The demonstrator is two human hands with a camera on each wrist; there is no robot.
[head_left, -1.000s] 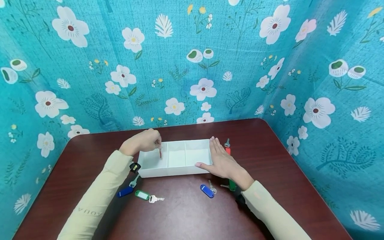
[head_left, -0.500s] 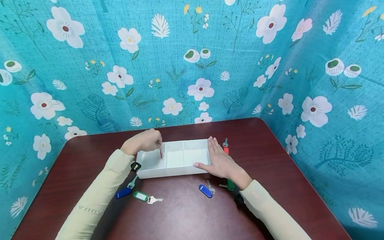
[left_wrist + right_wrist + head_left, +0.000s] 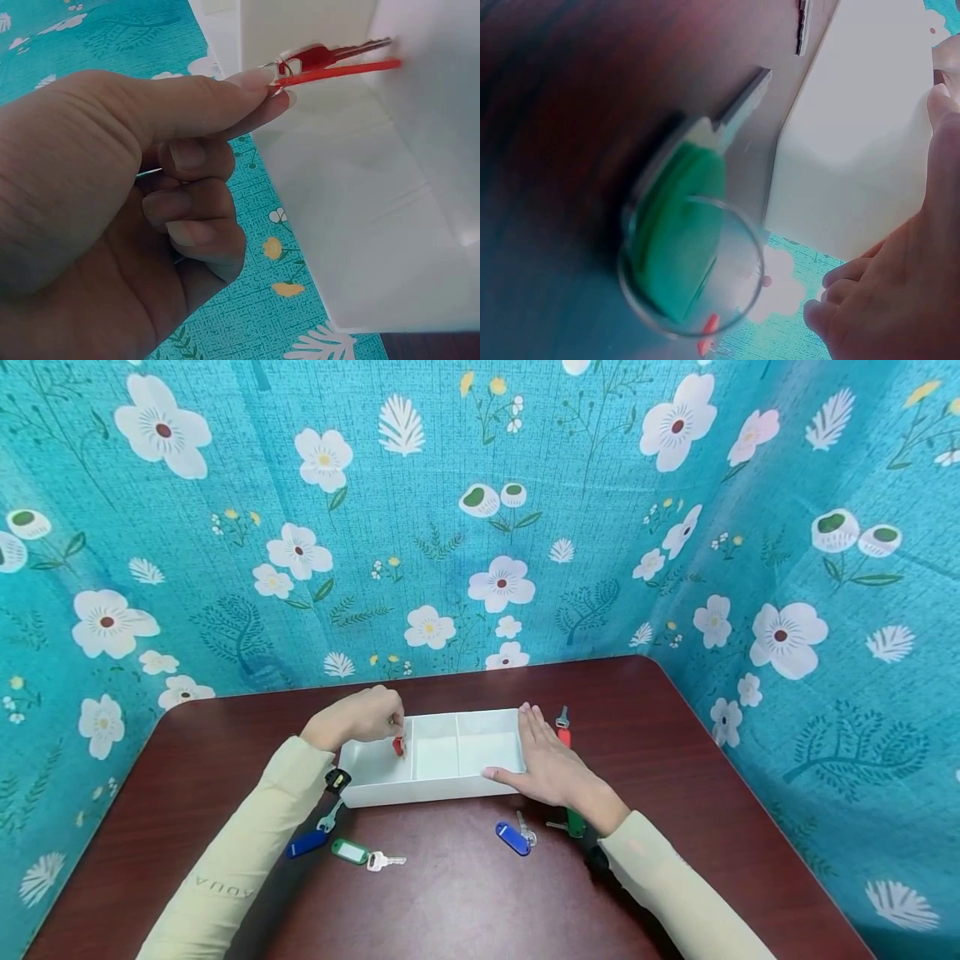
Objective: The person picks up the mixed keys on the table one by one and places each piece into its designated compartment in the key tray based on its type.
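Observation:
My left hand [image 3: 362, 715] pinches the ring of a key with a red tag [image 3: 398, 746] between thumb and index finger. In the left wrist view the red tag [image 3: 349, 71] and the key [image 3: 330, 55] point away from the fingertips toward a white wall. They hang over the left compartment of a white divided tray [image 3: 427, 791] with three compartments. My right hand [image 3: 558, 767] lies along the tray's right end, fingers straight and thumb out over the front rim. The right wrist view shows that hand [image 3: 900, 277] against the tray's white side [image 3: 847, 127].
On the brown table [image 3: 465, 902], in front of the tray, lie keys with a blue tag [image 3: 307, 843], a green tag [image 3: 350, 852] and another blue tag [image 3: 513, 838]. A green-tagged key [image 3: 575, 823] lies by the right wrist, a red-tagged key [image 3: 563, 737] beyond the right hand.
The red tag has turned in my left fingers, from a thin edge to a broader face in the head view. Both hands stay in nearly the same place.

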